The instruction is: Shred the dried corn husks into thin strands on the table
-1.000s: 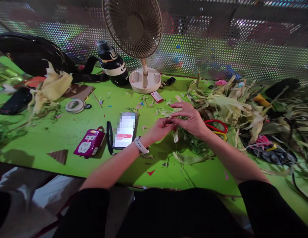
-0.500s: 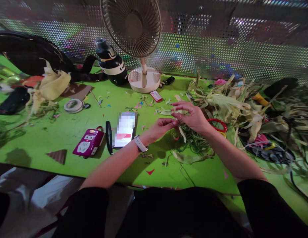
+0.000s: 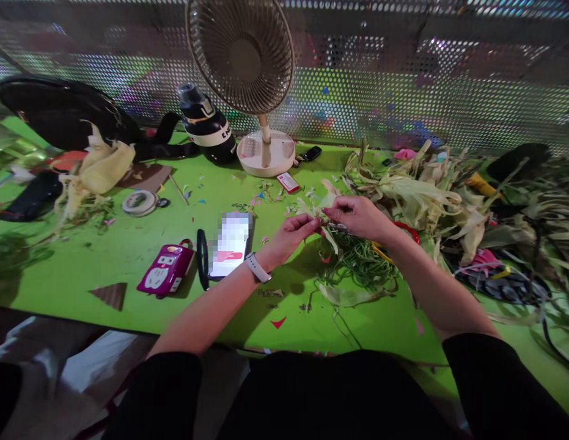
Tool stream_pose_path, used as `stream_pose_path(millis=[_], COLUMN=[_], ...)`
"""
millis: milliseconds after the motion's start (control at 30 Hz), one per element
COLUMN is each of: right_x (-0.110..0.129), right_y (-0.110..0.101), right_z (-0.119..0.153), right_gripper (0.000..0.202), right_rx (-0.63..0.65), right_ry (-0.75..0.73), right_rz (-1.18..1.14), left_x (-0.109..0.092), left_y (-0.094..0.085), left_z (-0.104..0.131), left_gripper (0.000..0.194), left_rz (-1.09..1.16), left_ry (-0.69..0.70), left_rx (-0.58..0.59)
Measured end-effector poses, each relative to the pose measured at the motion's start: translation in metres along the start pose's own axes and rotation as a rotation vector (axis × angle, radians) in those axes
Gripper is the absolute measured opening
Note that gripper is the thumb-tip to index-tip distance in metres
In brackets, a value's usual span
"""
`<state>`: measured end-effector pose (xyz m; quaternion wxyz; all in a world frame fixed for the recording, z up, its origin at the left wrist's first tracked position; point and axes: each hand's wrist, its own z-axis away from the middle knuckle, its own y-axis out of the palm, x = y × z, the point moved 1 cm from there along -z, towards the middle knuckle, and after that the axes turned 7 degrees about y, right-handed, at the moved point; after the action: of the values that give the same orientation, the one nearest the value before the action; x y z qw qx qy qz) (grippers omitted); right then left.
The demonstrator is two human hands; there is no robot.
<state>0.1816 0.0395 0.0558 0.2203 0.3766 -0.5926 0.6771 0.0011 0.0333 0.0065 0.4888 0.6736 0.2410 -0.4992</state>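
Observation:
My left hand (image 3: 291, 239), with a pale watch band (image 3: 257, 267) at its wrist, is closed in a pinch on a strip of pale corn husk (image 3: 330, 239). Close to its right, my right hand (image 3: 359, 217) pinches the same piece with thumb and forefinger, its other fingers curled in. The fingers hide the middle of the strip. Under my right hand lies a tangle of green string (image 3: 364, 260). A big heap of dried corn husks (image 3: 407, 189) spreads just beyond it, and a loose husk piece (image 3: 351, 295) lies nearer me.
A lit phone (image 3: 230, 244) leans by a purple power adapter (image 3: 166, 269) on the green table (image 3: 183, 324). Behind stand a fan (image 3: 266, 153) and a black bottle (image 3: 211, 131). A tape roll (image 3: 140, 203) and a black bag (image 3: 68, 113) are at left; cables and red-handled scissors (image 3: 410, 232) at right.
My right hand's fingers, spread and raised before, have curled in and come down beside my left fingertips. My left hand has shifted slightly left. The camera view has tilted a little.

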Motion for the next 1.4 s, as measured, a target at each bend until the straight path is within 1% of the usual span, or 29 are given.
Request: stream_pose_path(millis=[167,300,400,433,467,533,567,600,633,667,733,767,800,833,900,967,1133,1233,1300,1333,1400], right_x=[0.004,0.003,0.005,0.008,0.011,0.020,0.024,0.027,0.030,0.033,0.034,0.034,0.034,0.034,0.034,0.034,0.032,0.034,0.038,0.041,0.046], right_y=[0.000,0.001,0.001,-0.001,-0.003,-0.009,-0.010,-0.010,-0.008,-0.004,0.009,0.017,0.025,0.032,0.044,0.051,0.060,0.061,0.054,0.049,0.035], right_z=[0.001,0.000,0.001,0.003,0.005,0.012,0.016,0.019,0.022,0.024,0.026,0.026,0.027,0.026,0.026,0.026,0.027,0.030,0.034,0.036,0.038], right_gripper=[0.051,0.052,0.049,0.047,0.044,0.038,0.037,0.038,0.039,0.040,0.041,0.040,0.039,0.039,0.039,0.037,0.038,0.037,0.035,0.033,0.030], right_rx=[-0.004,-0.033,-0.061,-0.112,-0.200,-0.424,-0.501,-0.517,-0.462,-0.355,-0.089,0.010,0.082,0.116,0.116,0.103,0.120,0.117,0.061,-0.002,-0.194], right_ry=[-0.020,-0.028,-0.077,-0.108,-0.145,-0.221,-0.255,-0.280,-0.291,-0.287,-0.244,-0.216,-0.194,-0.183,-0.197,-0.240,-0.358,-0.357,-0.328,-0.314,-0.302], right_rz=[-0.044,-0.043,-0.065,-0.077,-0.085,-0.072,-0.049,-0.019,0.018,0.055,0.109,0.110,0.093,0.058,-0.032,-0.075,-0.007,0.006,0.043,0.072,0.132], left_x=[-0.001,-0.005,-0.010,-0.011,-0.013,-0.015,-0.016,-0.016,-0.016,-0.015,-0.015,-0.014,-0.014,-0.013,-0.011,-0.008,-0.003,-0.005,-0.008,-0.009,-0.010], left_y=[-0.003,-0.005,-0.004,-0.003,-0.002,0.000,0.001,0.001,0.001,0.001,0.002,0.002,0.002,0.002,0.002,0.003,0.002,0.001,0.001,0.001,0.001], left_z=[0.002,0.006,0.012,0.014,0.016,0.020,0.022,0.023,0.024,0.024,0.025,0.026,0.026,0.027,0.028,0.029,0.034,0.034,0.033,0.032,0.031], left_gripper=[0.026,0.021,0.021,0.023,0.025,0.027,0.027,0.027,0.026,0.026,0.027,0.027,0.026,0.026,0.026,0.027,0.028,0.027,0.028,0.029,0.028], left_rz=[-0.111,-0.134,-0.058,-0.011,0.036,0.104,0.118,0.124,0.124,0.124,0.117,0.113,0.107,0.101,0.091,0.080,0.057,0.067,0.100,0.125,0.176], left_ry=[0.046,0.087,0.081,0.083,0.093,0.143,0.177,0.212,0.240,0.261,0.285,0.293,0.299,0.309,0.332,0.342,0.318,0.334,0.348,0.353,0.352], left_rx=[0.071,0.054,0.006,-0.021,-0.053,-0.112,-0.139,-0.162,-0.183,-0.204,-0.246,-0.262,-0.271,-0.273,-0.267,-0.267,-0.299,-0.286,-0.271,-0.270,-0.272])
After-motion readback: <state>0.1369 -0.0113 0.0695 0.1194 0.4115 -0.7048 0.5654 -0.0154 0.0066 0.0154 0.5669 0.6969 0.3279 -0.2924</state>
